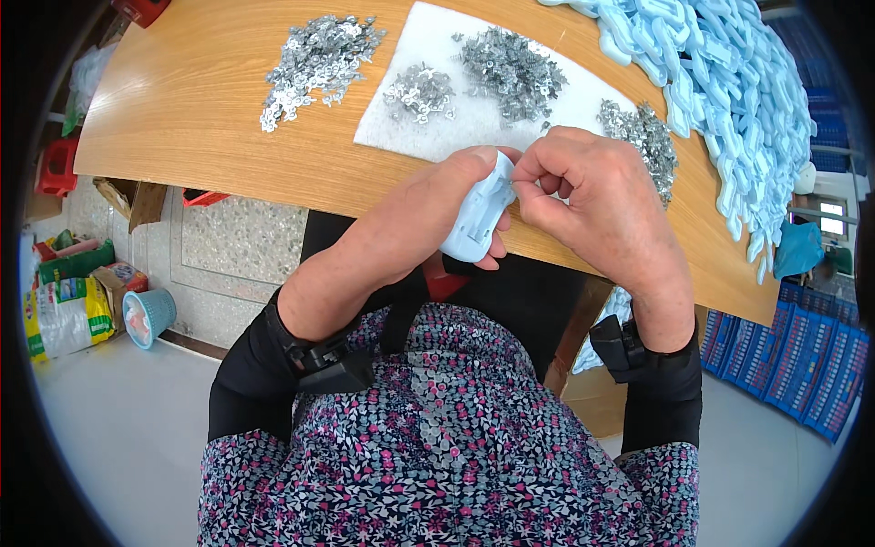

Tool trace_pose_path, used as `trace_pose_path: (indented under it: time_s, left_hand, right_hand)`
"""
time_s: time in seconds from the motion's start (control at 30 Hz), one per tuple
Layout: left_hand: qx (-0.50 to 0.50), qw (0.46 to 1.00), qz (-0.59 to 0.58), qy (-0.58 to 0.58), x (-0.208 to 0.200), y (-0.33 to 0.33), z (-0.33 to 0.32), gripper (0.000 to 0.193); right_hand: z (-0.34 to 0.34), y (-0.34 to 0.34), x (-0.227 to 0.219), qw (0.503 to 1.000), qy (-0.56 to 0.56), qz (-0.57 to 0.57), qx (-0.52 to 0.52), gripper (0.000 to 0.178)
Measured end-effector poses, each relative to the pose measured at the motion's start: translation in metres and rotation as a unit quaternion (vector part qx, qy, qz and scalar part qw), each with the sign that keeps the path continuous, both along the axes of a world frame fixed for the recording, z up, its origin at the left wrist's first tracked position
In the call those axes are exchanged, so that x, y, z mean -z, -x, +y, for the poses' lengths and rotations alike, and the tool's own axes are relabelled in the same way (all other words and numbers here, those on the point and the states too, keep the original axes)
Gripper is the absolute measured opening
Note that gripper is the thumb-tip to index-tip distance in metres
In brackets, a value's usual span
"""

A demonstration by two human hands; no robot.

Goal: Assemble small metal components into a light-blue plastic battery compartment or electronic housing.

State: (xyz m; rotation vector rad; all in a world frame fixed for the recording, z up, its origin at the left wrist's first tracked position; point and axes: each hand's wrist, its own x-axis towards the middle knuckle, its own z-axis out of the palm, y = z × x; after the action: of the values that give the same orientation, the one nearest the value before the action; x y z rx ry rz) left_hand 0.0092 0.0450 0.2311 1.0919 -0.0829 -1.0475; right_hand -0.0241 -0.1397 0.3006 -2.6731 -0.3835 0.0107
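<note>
My left hand (437,196) is wrapped round a light blue plastic housing (481,211), its hollow side turned up, held over the table's near edge. At the far end of the housing, the fingers of my right hand (583,182) are pinched together; whatever they hold is too small or hidden to name. Just beyond my hands, a white foam sheet (378,132) carries small metal pieces: a dark grey heap (512,73), a smaller silvery heap (421,91) and another heap (643,137) at its right edge.
Another silvery heap of metal pieces (324,59) lies on the wooden table (191,100). A big pile of light blue housings (729,100) covers the table's right side. Blue boxes (793,356) stand on the floor at right; a light blue basket (150,317) stands at left.
</note>
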Motion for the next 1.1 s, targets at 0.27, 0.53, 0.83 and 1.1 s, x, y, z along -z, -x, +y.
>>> trace_pose_path:
  time_s: [0.27,0.53,0.83,1.1]
  left_hand:
    - [0.006,1.000,-0.008,-0.025,-0.003,0.003,-0.002,0.050]
    - [0.032,0.988,0.121,0.085,0.004,-0.001,0.003,0.052]
    - [0.047,0.989,0.088,0.109,0.009,0.000,-0.001,0.051]
    - [0.070,0.989,0.079,0.106,0.007,0.001,-0.005,0.053]
  right_hand:
    - [0.009,0.001,-0.006,0.998,0.032,0.039,0.036,0.017]
    - [0.005,0.010,0.004,0.980,-0.115,0.082,0.140,0.018]
    - [0.016,0.019,0.021,0.927,-0.278,0.152,0.202,0.022]
    - [0.008,0.026,0.037,0.901,-0.338,0.177,0.204,0.027]
